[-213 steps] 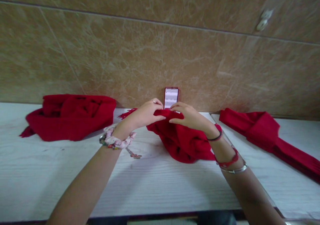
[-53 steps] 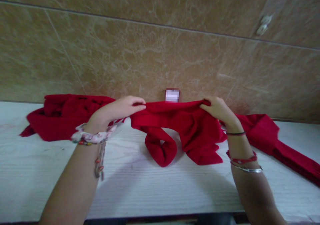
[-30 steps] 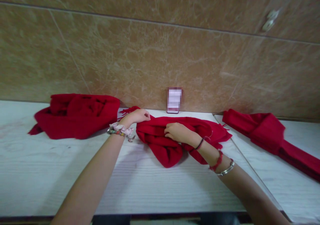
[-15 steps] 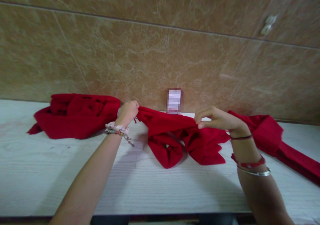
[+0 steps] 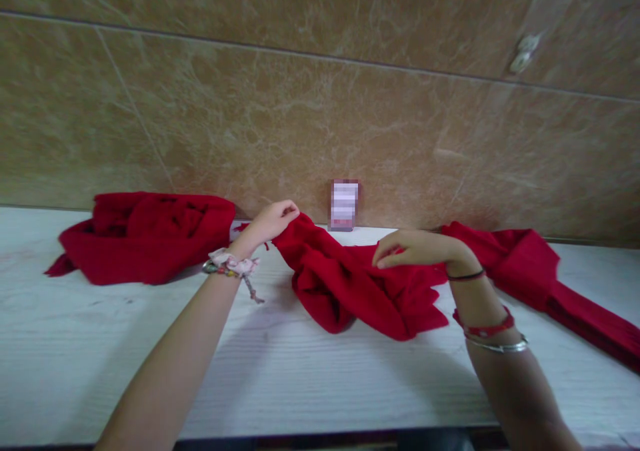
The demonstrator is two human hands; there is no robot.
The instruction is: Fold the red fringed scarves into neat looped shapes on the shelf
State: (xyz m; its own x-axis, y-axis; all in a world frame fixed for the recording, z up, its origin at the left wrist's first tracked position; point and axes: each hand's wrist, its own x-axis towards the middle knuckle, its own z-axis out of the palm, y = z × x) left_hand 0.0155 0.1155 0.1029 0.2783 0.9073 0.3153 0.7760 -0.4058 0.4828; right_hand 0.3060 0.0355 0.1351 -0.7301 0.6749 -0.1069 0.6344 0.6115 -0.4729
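A crumpled red cloth [image 5: 350,277] lies on the white wood-grain table, between my two hands. Its upper left end is pinched in the fingers of my left hand [image 5: 275,223]. Over the cloth's upper right part is my right hand [image 5: 413,249], fingers curved and parted from the thumb, nothing visible between them. A bundled red cloth [image 5: 150,241] rests left of my left hand. Behind my right wrist another red cloth [image 5: 525,257] stretches to the right edge, folded into a long strip there.
Brown marbled tiles [image 5: 250,117] rise behind the white table [image 5: 280,391]. A small pixelated card or box [image 5: 343,204] stands against them. A small pale fitting [image 5: 525,53] is on the tiles at upper right.
My left hand has moved right with its end of the cloth. My right hand has let go of the cloth and shifted slightly left. The cloth's stretched upper edge has slackened and folded down.
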